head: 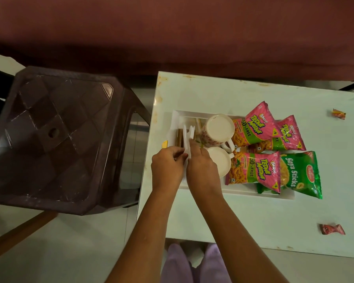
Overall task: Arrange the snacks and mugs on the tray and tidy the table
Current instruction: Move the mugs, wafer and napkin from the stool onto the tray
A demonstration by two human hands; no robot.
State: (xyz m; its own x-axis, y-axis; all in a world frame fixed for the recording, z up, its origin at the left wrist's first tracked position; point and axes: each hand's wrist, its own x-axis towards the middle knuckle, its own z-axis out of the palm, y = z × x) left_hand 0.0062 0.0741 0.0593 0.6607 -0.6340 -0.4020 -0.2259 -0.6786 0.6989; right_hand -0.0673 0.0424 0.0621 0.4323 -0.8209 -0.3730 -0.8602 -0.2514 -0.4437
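White tray (194,114): napkin (187,139) pinched between both hands' fingers (189,142).

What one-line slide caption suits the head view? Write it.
Both hands, left hand and right hand, handle white paper at the white rectangular tray holding mugs and snack packets.

brown plastic stool (55,135), maroon sofa (172,33)
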